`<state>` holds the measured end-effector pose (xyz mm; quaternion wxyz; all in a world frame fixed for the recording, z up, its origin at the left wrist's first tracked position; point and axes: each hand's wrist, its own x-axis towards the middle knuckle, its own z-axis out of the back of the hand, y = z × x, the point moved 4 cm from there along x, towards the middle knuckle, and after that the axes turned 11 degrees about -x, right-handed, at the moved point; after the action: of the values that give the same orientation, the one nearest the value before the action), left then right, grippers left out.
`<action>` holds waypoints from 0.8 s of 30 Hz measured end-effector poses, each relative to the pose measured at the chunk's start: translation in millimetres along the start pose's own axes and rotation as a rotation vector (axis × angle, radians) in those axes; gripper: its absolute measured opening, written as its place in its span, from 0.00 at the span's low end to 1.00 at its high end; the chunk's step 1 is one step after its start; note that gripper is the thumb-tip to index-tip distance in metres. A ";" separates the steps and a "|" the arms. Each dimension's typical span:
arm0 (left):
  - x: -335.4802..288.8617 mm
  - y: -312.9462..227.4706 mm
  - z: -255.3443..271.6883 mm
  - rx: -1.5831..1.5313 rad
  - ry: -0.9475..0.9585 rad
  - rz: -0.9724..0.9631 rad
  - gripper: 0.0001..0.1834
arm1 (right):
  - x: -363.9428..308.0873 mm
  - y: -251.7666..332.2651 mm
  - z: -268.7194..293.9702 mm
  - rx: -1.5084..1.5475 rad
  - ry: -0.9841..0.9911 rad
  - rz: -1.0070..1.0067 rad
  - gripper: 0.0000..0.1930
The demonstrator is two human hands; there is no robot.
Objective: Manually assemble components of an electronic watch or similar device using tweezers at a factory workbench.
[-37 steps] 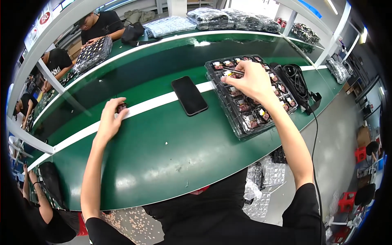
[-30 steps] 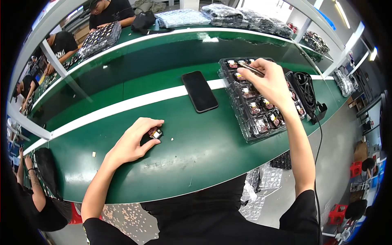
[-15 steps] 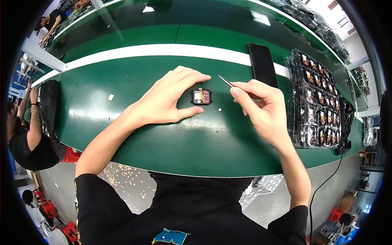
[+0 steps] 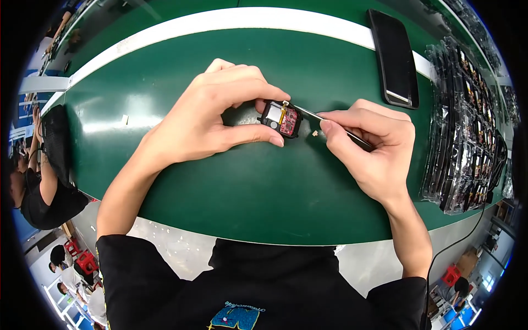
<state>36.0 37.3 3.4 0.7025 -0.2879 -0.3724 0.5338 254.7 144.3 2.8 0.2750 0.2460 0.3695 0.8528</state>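
Observation:
A small black smartwatch case [image 4: 281, 119] stands open-faced, slightly tilted, showing a silver block, a yellow strip and a red circuit board. My left hand [image 4: 217, 113] grips it from the left, forefinger at its top edge and thumb at its lower edge. Pinched in my right hand [image 4: 377, 144] is a pair of metal tweezers [image 4: 309, 113]. Their tip meets a small pale connector at the case's top edge, close to my left fingertip. Whether the tip grasps the connector is too small to tell. A tiny pale piece [image 4: 315, 133] lies on the green tabletop just right of the case.
Stacked clear trays [image 4: 462, 132] of similar parts fill the right end, a black cable beside them. A black phone [image 4: 395, 60] leans over the white rail [image 4: 165, 37] at the back. A small pale square [image 4: 125, 119] lies left. Another person [image 4: 47, 198] sits far left.
My left hand has closed on the watch case, which is now tilted. The tweezers have come down and left to its top edge. The whole view has shifted, too.

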 end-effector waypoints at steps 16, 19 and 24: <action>3.5 4.0 5.5 0.052 0.031 -0.037 0.34 | 4.2 6.6 -8.6 -0.102 0.039 0.110 0.08; 3.4 2.3 3.0 0.054 0.031 -0.019 0.35 | 1.9 6.3 -5.0 -0.073 0.037 0.102 0.09; 3.4 1.6 3.7 0.035 -0.010 0.034 0.34 | -1.1 6.9 -4.1 -0.174 -0.050 0.231 0.12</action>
<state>32.6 41.0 4.9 0.6964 -0.2792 -0.3613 0.5536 251.0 137.6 5.4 0.2043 0.2834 0.2563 0.9013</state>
